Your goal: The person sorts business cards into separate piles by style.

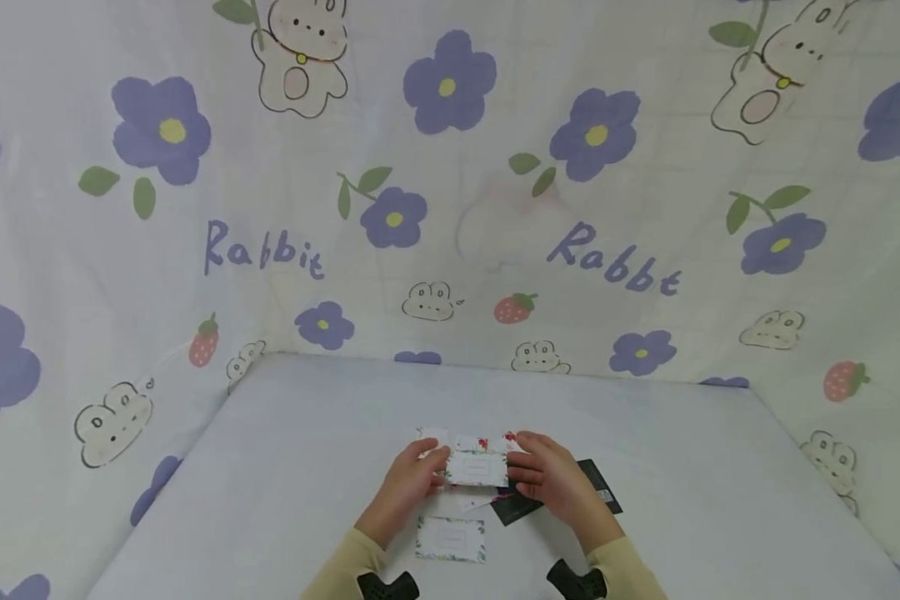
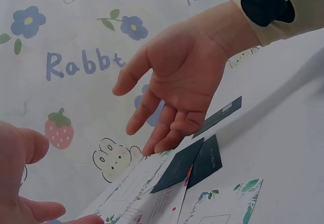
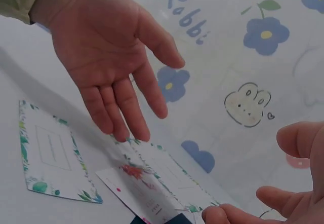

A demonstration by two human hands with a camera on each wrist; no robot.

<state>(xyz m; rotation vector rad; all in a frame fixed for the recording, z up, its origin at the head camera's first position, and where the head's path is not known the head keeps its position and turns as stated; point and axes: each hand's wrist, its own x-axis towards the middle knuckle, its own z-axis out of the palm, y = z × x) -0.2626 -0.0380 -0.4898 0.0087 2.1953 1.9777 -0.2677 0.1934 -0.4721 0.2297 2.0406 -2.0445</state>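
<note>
My left hand [image 1: 412, 479] and right hand [image 1: 558, 477] are held apart over a small spread of cards, palms facing each other. Both wrist views show the fingers loosely extended, with nothing gripped. Between the hands lies a white card with a leafy green border [image 1: 477, 469]. White cards with red flowers [image 1: 471, 443] overlap behind it, near the fingertips. Black cards [image 1: 515, 508] stick out beneath my right hand, and the left wrist view shows them [image 2: 179, 167] overlapping the white ones. Nearer my body lies a separate leaf-bordered card [image 1: 451, 540].
The white tabletop [image 1: 285, 492] stretches out around the cards. A printed cloth [image 1: 450, 250] with purple flowers, rabbits and strawberries encloses the back and both sides. Black wrist devices [image 1: 387, 586] sit over the light yellow sleeves [image 1: 626, 571].
</note>
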